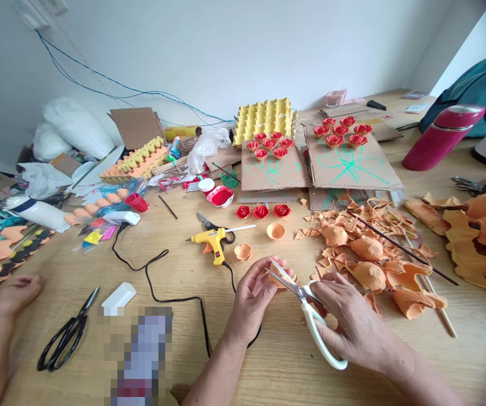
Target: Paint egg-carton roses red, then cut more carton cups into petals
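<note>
My left hand (249, 299) pinches a small orange egg-carton cup (277, 278), partly hidden by the fingers. Scissors (300, 292) with white handles are in my right hand (350, 318), their parted blades at the cup's edge. Just beyond my hands sit a plain orange cup (275, 230) and a petal-cut cup (243, 252). A yellow glue gun (214, 242) lies to their left, on top of dark-handled scissors. Three red paper roses (260, 211) stand in a row behind. Orange carton scraps (331, 237) are heaped close to my right hand.
Cardboard sheets (274, 175) at the back carry red roses and green lines. Yellow egg trays (264, 119) lean behind. A magenta flask (441, 138) stands right. Black scissors (69, 332) and a white block (118, 298) lie left, near another person's hand (18, 293). A black cord (175, 299) crosses the table.
</note>
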